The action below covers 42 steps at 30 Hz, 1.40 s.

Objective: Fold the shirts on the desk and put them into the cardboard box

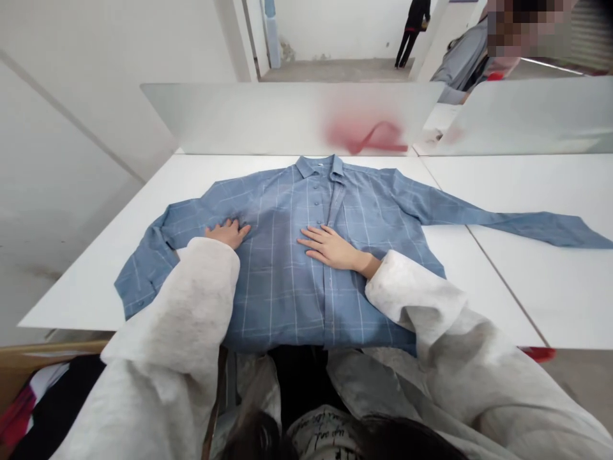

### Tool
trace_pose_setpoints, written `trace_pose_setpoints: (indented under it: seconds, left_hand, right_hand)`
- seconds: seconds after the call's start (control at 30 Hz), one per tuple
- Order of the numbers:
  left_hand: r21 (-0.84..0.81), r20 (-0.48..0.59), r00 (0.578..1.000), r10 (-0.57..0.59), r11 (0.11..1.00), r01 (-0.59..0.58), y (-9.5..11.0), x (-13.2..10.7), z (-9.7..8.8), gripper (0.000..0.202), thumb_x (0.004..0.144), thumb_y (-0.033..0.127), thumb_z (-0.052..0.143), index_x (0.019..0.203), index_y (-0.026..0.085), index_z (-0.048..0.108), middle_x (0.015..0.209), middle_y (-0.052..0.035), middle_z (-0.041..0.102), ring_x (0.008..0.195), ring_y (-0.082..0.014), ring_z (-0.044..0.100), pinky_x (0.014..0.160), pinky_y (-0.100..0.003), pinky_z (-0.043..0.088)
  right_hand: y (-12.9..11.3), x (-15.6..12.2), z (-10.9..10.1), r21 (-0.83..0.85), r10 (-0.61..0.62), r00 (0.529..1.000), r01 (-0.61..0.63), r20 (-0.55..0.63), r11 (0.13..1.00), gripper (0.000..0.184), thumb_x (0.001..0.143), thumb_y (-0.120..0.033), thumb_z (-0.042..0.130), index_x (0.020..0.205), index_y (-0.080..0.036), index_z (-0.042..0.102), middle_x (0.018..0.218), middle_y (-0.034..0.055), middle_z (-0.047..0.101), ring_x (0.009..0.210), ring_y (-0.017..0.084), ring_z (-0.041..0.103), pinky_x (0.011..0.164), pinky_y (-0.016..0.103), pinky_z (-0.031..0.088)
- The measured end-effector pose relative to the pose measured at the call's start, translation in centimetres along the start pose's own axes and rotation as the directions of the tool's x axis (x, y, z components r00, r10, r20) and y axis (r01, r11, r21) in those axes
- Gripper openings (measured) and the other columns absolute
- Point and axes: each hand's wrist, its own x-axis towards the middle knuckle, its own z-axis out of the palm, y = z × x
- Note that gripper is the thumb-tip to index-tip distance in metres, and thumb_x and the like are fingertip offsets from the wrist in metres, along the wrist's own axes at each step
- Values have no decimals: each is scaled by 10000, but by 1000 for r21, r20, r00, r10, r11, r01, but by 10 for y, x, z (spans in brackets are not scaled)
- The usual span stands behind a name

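Note:
A blue checked button-up shirt (278,268) lies spread front side up on the white table (460,255). Its collar points to the far edge, and its hem reaches the near edge. One sleeve bends down at the left; the other stretches far out to the right. My left hand (228,234) rests on the shirt near the left armpit, fingers spread. Flat on the front, beside the button placket, lies my right hand (330,248) with its fingers apart. Neither hand grips the cloth.
A frosted divider (287,118) runs along the table's far edge, with a blurred red thing behind it. Beyond it are a person in grey (462,57) and a person in black (412,32). A cardboard box (48,354) with clothes stands at the lower left.

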Motion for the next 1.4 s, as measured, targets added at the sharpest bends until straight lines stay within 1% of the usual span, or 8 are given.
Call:
trace_pose_setpoints:
  seconds: [0.27, 0.4, 0.5, 0.63, 0.73, 0.97, 1.2, 1.4]
  left_hand:
    - [-161, -158, 987, -23, 987, -3, -25, 68, 16, 617, 912, 505, 247, 1401, 139, 333, 1509, -125, 290, 1364, -390, 233, 1036, -656, 204]
    - [-83, -308, 950, -49, 996, 24, -9, 58, 11, 564, 923, 391, 296, 1374, 58, 357, 1478, -184, 325, 1367, -371, 238, 1068, -602, 191]
    - [135, -336, 932, 136, 986, -95, 26, 34, -7, 454, 903, 248, 348, 1243, -13, 497, 1451, -254, 327, 1358, -419, 221, 1059, -630, 139]
    - [265, -248, 826, 506, 856, -445, 93, -1, -22, 399, 912, 297, 416, 1257, 135, 534, 1473, -124, 361, 1366, -332, 265, 1110, -559, 112]
    - [174, -297, 685, 665, 743, -646, 136, -18, -5, 454, 964, 373, 299, 1343, 173, 447, 1462, -94, 391, 1350, -273, 328, 1127, -529, 127]
    - [-104, -354, 660, 662, 674, -731, 158, -17, 55, 493, 943, 270, 316, 1411, 113, 328, 1448, -126, 405, 1388, -270, 257, 1124, -499, 212]
    - [-136, -356, 612, 707, 608, -782, 151, -12, 54, 515, 939, 185, 234, 1434, 45, 247, 1465, -162, 362, 1398, -262, 227, 1133, -478, 220]
    - [-172, -410, 625, 664, 617, -768, 147, -7, 56, 508, 907, 158, 264, 1387, -7, 286, 1450, -221, 358, 1379, -242, 281, 1136, -419, 250]
  right_hand:
    - [0, 2, -3, 77, 16, 1000, -16, -2, 997, 442, 976, -380, 344, 1339, -171, 484, 1442, 108, 407, 1362, 247, 305, 1100, 484, 253]
    - [6, 2, -4, 235, 20, 999, -8, -47, 972, 410, 967, -268, 330, 1337, -161, 470, 1427, 110, 429, 1348, 209, 336, 1107, 466, 259]
    - [12, 1, -7, 415, 77, 982, 1, -172, 910, 477, 886, -100, 299, 1330, -169, 459, 1380, 88, 484, 1297, 158, 404, 1089, 410, 316]
    - [22, -4, -11, 514, 412, 807, -162, -422, 843, 500, 753, -30, 326, 1164, -183, 566, 1173, 87, 585, 1128, 182, 516, 1011, 395, 395]
    - [32, -8, -11, 526, 601, 673, -353, -431, 773, 468, 745, -47, 342, 1129, -183, 572, 1015, 91, 579, 954, 200, 542, 906, 384, 451]
    - [46, -10, -2, 288, 503, 851, -448, -152, 846, 590, 781, -42, 324, 1338, -171, 471, 1179, 99, 579, 1003, 223, 494, 897, 392, 402]
    - [48, -5, -7, 123, 479, 874, -468, -79, 875, 451, 899, -98, 341, 1324, -157, 481, 1171, 104, 628, 904, 195, 542, 819, 321, 399]
    - [51, 27, -57, -170, 419, 896, -395, 144, 903, 220, 946, -237, 414, 1030, -202, 615, 958, 68, 668, 780, 180, 610, 629, 264, 361]
